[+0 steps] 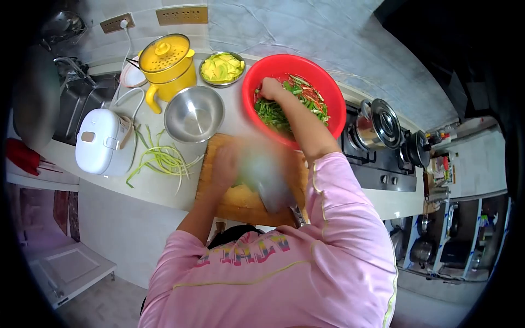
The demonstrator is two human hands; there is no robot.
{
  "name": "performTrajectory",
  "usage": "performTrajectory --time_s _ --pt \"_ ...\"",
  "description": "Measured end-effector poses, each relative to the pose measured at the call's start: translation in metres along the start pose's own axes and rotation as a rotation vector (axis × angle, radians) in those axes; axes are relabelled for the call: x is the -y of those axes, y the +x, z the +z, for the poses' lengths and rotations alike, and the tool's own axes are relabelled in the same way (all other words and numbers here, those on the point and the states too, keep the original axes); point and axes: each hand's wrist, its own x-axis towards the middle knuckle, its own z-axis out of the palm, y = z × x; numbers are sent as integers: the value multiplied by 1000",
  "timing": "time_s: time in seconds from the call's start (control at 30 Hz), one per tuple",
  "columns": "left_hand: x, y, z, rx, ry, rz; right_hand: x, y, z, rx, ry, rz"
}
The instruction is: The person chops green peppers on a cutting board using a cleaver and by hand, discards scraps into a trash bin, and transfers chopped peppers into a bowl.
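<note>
My right hand (270,89) reaches into a red basin (332,117) of chopped green stalks and leaves (273,113). Its fingers look curled at the left side of the greens; what they hold is hidden. Over the wooden cutting board (213,145), my left hand (224,165) is smeared by motion, so its fingers do not show clearly. Beside it is a pale greenish-white blur (261,163) that I cannot make out. On the board's right side lies a knife with a broad blade (275,195), its handle toward me. Something yellowish (242,195) is on the board.
Left of the board are long green stalks (164,161), a steel bowl (179,117) and a white appliance (98,139). Behind stand a yellow pot (174,79) and a bowl of yellow-green slices (223,68). The sink (90,104) is far left; pots (377,126) stand on the stove, right.
</note>
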Motion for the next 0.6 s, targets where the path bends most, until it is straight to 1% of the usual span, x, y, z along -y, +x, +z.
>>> performTrajectory --time_s 0.07,0.1,0.2,0.27,0.3,0.4,0.43,0.53,0.6 --pt "1 -1 0 3 -29 -15 5 8 16 25 -133 90" --pt "-3 1 -4 8 -31 -18 6 3 6 36 -28 93" --pt "-15 7 -13 -2 -50 17 -12 -1 -21 -39 431 116" --pt "-23 11 -15 -3 -64 26 -36 7 -23 -91 940 77" --pt "-16 7 -9 -20 -49 23 -46 7 -29 -101 988 32" --pt "-11 6 -5 -28 -57 -26 -27 -27 -67 -439 341 -122" --pt "-11 6 -4 -31 -78 -43 1 -56 -92 -330 219 -108" --pt "-9 6 -5 -22 -79 2 -16 -67 -68 -340 -299 -398" --pt "-13 5 -6 2 -64 -15 -29 -75 -55 -377 -332 -375"
